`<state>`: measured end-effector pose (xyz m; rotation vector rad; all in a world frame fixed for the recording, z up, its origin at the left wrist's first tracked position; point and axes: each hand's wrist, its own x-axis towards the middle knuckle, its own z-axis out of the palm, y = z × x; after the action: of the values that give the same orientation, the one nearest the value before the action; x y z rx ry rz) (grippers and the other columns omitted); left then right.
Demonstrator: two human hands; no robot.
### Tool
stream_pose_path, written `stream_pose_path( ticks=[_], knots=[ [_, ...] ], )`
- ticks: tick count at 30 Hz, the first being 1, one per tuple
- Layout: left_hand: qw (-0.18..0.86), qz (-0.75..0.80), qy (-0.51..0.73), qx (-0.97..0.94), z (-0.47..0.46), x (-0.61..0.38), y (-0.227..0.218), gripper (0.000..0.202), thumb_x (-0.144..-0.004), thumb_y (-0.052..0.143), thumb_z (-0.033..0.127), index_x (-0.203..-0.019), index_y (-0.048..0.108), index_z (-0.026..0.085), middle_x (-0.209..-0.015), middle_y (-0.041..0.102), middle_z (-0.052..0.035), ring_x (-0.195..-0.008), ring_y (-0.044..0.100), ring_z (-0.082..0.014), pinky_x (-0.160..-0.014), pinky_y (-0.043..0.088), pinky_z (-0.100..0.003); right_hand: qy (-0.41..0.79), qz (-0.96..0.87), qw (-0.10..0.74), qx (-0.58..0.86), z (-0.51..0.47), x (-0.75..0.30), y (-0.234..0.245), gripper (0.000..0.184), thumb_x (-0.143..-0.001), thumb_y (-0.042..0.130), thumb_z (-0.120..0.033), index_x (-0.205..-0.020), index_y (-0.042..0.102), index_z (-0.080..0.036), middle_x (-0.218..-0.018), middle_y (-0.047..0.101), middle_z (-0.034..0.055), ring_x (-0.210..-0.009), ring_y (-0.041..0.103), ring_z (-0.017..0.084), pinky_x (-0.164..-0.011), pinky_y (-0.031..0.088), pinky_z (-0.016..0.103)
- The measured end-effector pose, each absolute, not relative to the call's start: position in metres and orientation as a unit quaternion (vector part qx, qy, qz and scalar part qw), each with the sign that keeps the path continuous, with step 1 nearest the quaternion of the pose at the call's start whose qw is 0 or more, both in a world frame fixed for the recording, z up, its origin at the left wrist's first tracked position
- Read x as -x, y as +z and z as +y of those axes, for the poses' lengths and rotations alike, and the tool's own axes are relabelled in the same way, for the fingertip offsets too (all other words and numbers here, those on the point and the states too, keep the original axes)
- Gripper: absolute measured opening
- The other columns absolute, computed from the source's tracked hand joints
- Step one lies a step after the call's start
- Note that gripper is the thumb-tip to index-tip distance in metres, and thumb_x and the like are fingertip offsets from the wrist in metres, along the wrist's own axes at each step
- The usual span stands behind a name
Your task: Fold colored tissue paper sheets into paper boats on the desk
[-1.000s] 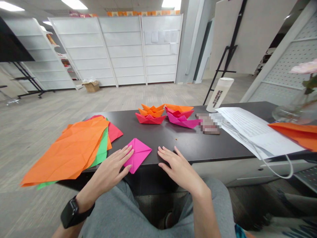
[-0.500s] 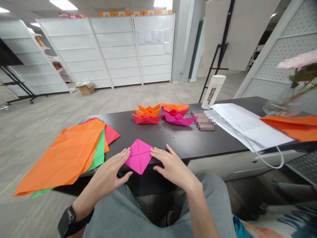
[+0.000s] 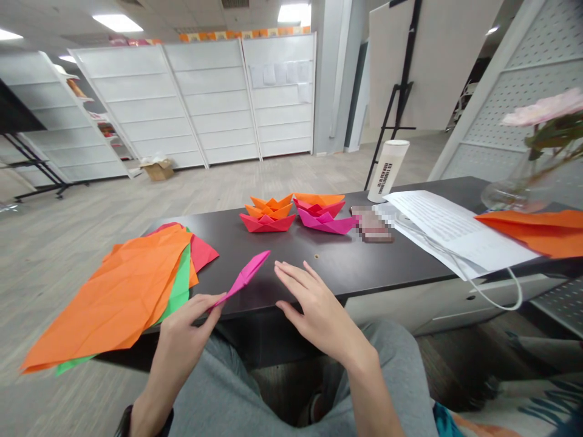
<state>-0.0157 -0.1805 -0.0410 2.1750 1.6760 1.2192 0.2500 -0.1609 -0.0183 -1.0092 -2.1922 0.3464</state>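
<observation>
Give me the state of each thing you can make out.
Left hand: pinching the pink paper.
Right hand: open, holding nothing.
Pink paper: folded, nearly edge-on.
Paper boats: folded, in two groups.
Paper pile: loose, overhanging the table.
Printed pages: overlapping.
White cable: looped past the table edge.
White tumbler: upright.
Pink flower: open.

Likely an office: white shelving (image 3: 204, 103), dark desk (image 3: 218, 226), printed sheets (image 3: 460, 221), easel board (image 3: 439, 73), ceiling lights (image 3: 117, 23).

The small pink folded paper (image 3: 245, 278) looks smooth and dull. The big orange paper sheets (image 3: 118, 291) are dull and wrinkly. The flat black tabletop (image 3: 341, 261) is smooth and a bit shiny. The grey cloth trousers (image 3: 218, 382) look dull.
</observation>
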Motion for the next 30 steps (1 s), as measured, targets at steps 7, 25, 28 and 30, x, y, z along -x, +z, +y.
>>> stream_pose_path(
  ticks=[7, 25, 28, 30],
  knots=[
    [0.372, 0.539, 0.602, -0.458, -0.171, -0.04, -0.053, 0.041, -0.078, 0.075, 0.036, -0.11, 0.057, 0.019, -0.102, 0.074, -0.0067, -0.089, 0.074, -0.0221, -0.08, 0.061, -0.034, 0.144, -0.845, 0.371, 0.358, -0.174, -0.219, -0.01, 0.042, -0.097, 0.051, -0.023, -0.139, 0.051, -0.021, -0.14, 0.056, 0.0079, -0.128, 0.051, 0.022, -0.108, 0.044, 0.04],
    [0.242, 0.526, 0.382, -0.72, -0.206, -0.017, -0.044, 0.022, -0.089, 0.061, 0.038, -0.077, 0.072, 0.022, -0.083, 0.074, -0.0067, -0.079, 0.072, -0.022, -0.077, 0.059, -0.034, 0.19, -0.844, 0.276, 0.419, -0.138, -0.257, -0.038, 0.024, -0.096, 0.055, -0.032, -0.113, 0.07, -0.023, -0.129, 0.067, 0.0054, -0.131, 0.052, 0.022, -0.12, 0.016, 0.053],
    [0.086, 0.455, 0.264, -0.846, -0.176, 0.007, -0.042, 0.06, -0.079, 0.073, 0.039, -0.135, 0.056, 0.026, -0.138, 0.06, -0.0104, -0.128, 0.055, -0.0314, -0.105, 0.047, -0.047, 0.19, -0.856, 0.269, 0.399, -0.138, -0.254, -0.041, 0.031, -0.096, 0.05, -0.018, -0.123, 0.064, -0.025, -0.132, 0.065, 0.0053, -0.134, 0.049, 0.019, -0.12, 0.017, 0.052],
    [0.042, 0.418, 0.191, -0.887, -0.158, 0.015, -0.05, 0.075, -0.078, 0.075, 0.038, -0.145, 0.045, 0.027, -0.149, 0.049, -0.0113, -0.137, 0.045, -0.0332, -0.108, 0.043, -0.051, 0.187, -0.859, 0.267, 0.394, -0.138, -0.249, -0.044, 0.036, -0.096, 0.047, -0.013, -0.128, 0.06, -0.025, -0.134, 0.063, 0.0059, -0.136, 0.047, 0.018, -0.121, 0.017, 0.052]
  ],
)
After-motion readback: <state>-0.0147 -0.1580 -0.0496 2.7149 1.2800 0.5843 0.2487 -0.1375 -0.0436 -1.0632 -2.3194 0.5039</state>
